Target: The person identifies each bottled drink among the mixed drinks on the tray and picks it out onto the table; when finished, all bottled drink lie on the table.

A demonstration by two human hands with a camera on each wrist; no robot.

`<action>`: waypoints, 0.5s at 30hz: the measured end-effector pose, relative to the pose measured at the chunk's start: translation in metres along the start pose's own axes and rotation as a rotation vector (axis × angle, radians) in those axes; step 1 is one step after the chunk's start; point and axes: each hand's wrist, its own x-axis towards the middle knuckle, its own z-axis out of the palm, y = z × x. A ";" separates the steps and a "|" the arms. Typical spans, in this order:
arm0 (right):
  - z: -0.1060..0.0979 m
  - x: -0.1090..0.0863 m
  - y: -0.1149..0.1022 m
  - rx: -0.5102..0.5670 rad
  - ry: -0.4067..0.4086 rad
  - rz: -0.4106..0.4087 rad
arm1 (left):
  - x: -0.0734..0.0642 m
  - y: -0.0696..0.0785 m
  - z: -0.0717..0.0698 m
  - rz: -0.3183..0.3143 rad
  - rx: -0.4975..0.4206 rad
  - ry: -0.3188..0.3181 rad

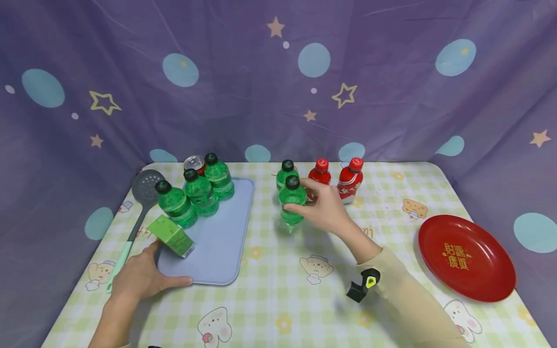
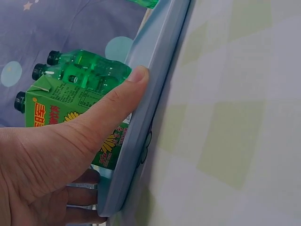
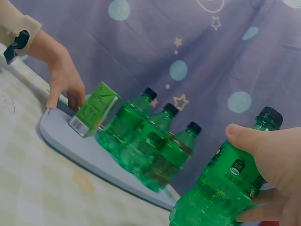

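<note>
My right hand [image 1: 324,205] grips a green soda bottle [image 1: 292,200] with a black cap, thumb on one side and fingers round the other. In the right wrist view the held bottle [image 3: 230,174] tilts, its base cut off. Another green bottle [image 1: 286,175] stands just behind it. My left hand [image 1: 141,275] holds the near left corner of the pale blue tray [image 1: 217,256], thumb along the near rim and fingers at the left side. On the tray a green drink carton [image 1: 171,237] stands by that hand, with green bottles [image 1: 202,195] in a row behind it.
Two red bottles [image 1: 350,181] stand at the back, right of the green ones. Behind the tray is a can [image 1: 194,164]. A grey slotted turner [image 1: 141,208] lies left of the tray. A red plate [image 1: 470,261] sits at the table's right. A purple curtain [image 1: 278,96] hangs behind.
</note>
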 end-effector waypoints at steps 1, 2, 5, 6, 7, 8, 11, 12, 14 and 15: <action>-0.004 -0.002 0.002 -0.016 0.008 0.006 | -0.001 0.000 0.000 -0.002 0.000 0.004; -0.009 -0.005 0.004 -0.020 0.014 0.002 | -0.001 0.000 -0.001 -0.003 0.000 0.005; -0.022 -0.012 0.009 -0.026 0.033 -0.006 | -0.001 -0.001 0.000 -0.010 -0.003 0.000; -0.026 -0.015 0.011 -0.032 0.043 -0.013 | -0.001 -0.001 0.000 -0.010 -0.006 -0.003; -0.030 -0.017 0.014 -0.045 0.056 -0.019 | -0.001 -0.001 0.000 -0.013 -0.006 -0.001; -0.034 -0.020 0.015 -0.055 0.068 -0.021 | -0.001 -0.001 0.001 -0.012 -0.007 -0.001; -0.046 -0.029 0.023 -0.093 0.103 -0.003 | -0.003 0.000 0.001 -0.012 -0.012 0.008; -0.050 -0.032 0.026 -0.099 0.112 0.011 | -0.003 -0.001 0.001 -0.012 -0.011 0.010; -0.058 -0.038 0.031 -0.092 0.125 0.040 | -0.003 0.000 0.001 -0.007 -0.011 0.013; -0.063 -0.041 0.034 -0.089 0.132 0.055 | -0.002 0.000 0.001 -0.006 -0.012 0.012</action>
